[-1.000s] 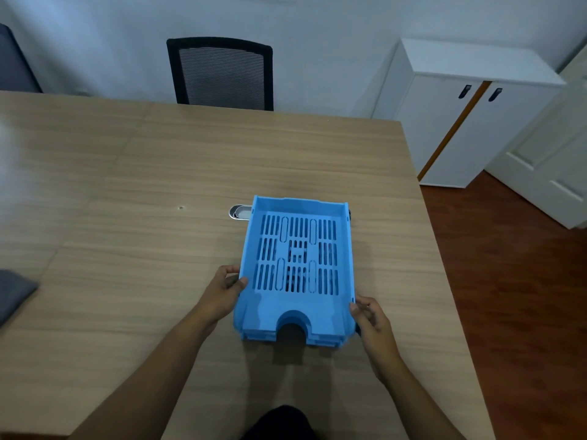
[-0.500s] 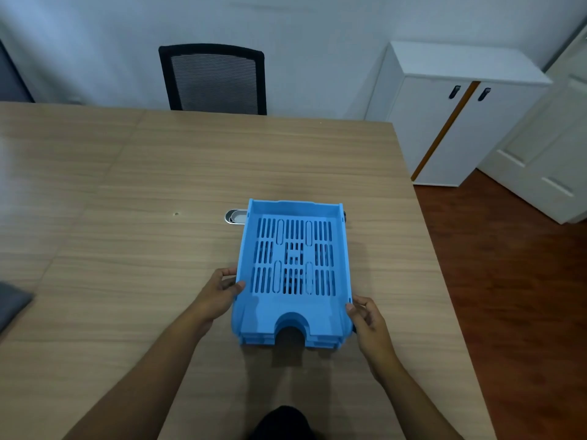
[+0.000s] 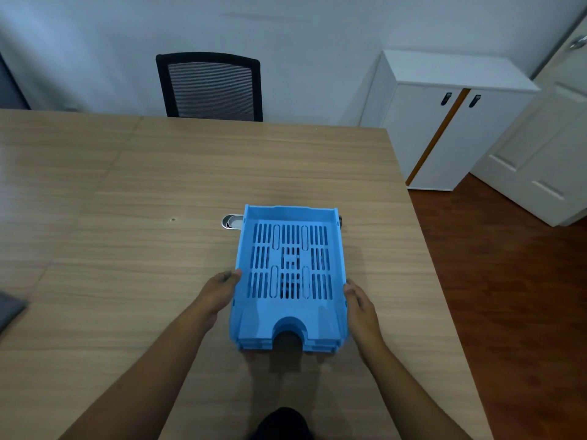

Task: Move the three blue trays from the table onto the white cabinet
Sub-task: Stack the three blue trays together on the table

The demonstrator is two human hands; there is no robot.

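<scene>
Gripping the nested stack of blue trays (image 3: 289,274) from either side, the left hand (image 3: 219,292) presses against its left wall with the thumb at the rim, and the right hand (image 3: 360,301) clasps the right wall. The stack sits on the wooden surface (image 3: 158,192) near its right edge, partly covering a metal cable grommet (image 3: 231,221). The white cabinet (image 3: 444,119) stands well apart beyond the surface's far right corner, a black mesh chair (image 3: 211,87) behind the far edge.

Pale wall (image 3: 317,36), black mesh chair (image 3: 211,85), white door (image 3: 546,147), reddish wood floor (image 3: 508,296).
</scene>
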